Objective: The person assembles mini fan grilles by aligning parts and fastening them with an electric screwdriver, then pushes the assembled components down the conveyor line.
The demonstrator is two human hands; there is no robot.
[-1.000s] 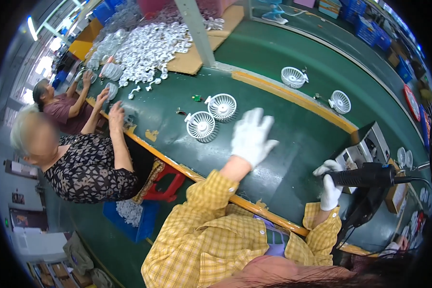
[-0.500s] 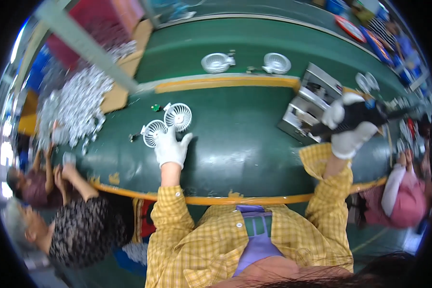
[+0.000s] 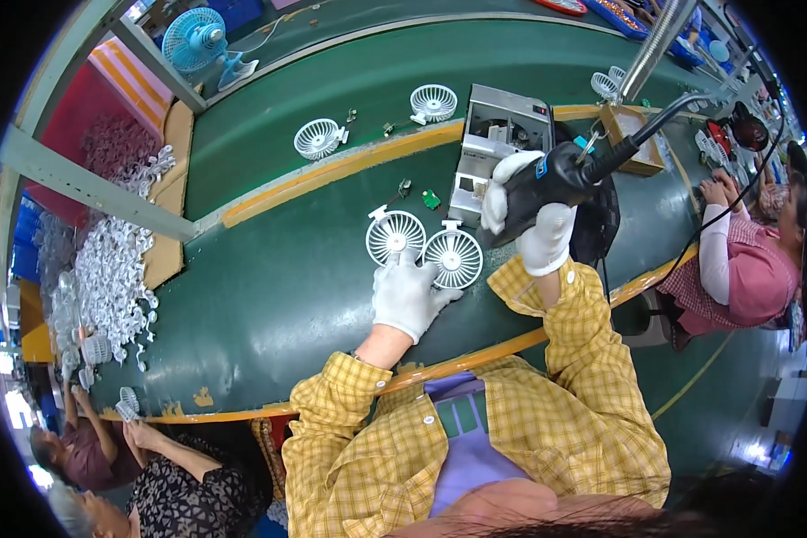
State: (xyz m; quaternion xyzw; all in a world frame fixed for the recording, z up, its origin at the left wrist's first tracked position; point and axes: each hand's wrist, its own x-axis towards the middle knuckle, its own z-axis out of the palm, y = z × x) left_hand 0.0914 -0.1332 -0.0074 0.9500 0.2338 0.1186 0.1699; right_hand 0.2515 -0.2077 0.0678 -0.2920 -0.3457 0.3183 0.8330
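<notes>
Two white round fan grilles lie side by side on the green tabletop, a left one (image 3: 395, 237) and a right one (image 3: 454, 257). My left hand (image 3: 407, 299), in a white glove, rests on them with fingers stretched out, mostly over the left grille's lower edge. Just above them lies a small green circuit board (image 3: 431, 199) with a dark little part (image 3: 404, 186) beside it. My right hand (image 3: 547, 240), also gloved, is wrapped round a black corded power tool (image 3: 565, 175), apparently an electric screwdriver. The tool's tip is hidden from view.
Behind the tool stands a metal box-shaped device (image 3: 502, 125). Two more grilles (image 3: 321, 139) lie on the green belt (image 3: 269, 117) beyond the yellow-taped ledge. Many white parts (image 3: 117, 269) are heaped at left. A wooden tray (image 3: 641, 157) and co-workers (image 3: 749, 233) are at the right.
The view has turned right. My left hand has slid rightward with both grilles, closer to the metal box. My right hand has brought the power tool leftward, near the grilles.
</notes>
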